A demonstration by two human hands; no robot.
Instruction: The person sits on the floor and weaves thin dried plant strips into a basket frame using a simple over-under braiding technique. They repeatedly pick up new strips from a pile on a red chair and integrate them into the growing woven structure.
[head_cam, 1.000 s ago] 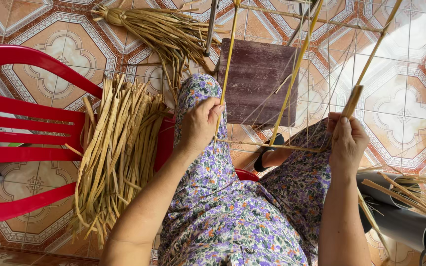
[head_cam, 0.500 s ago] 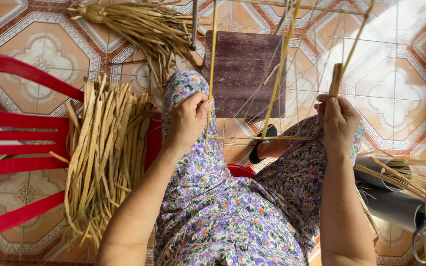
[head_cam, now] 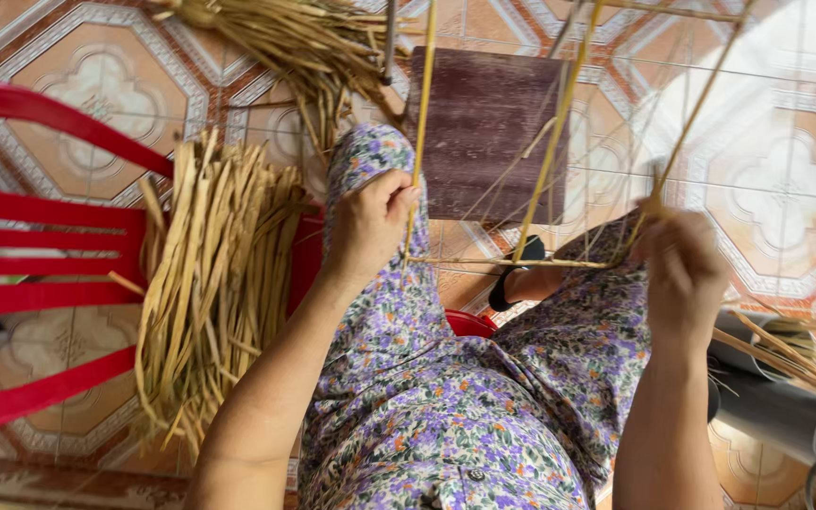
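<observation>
left hand [head_cam: 365,227]: closed around upright yellow stick [head_cam: 419,132] above left knee | right hand [head_cam: 682,274]: blurred, fingers curled at another stick [head_cam: 687,132], right | reed bundle [head_cam: 210,283]: on red chair [head_cam: 40,255], left | dark board [head_cam: 488,123]: floor, far

No packages, labels, signs or screens are visible anywhere around either grip.
</observation>
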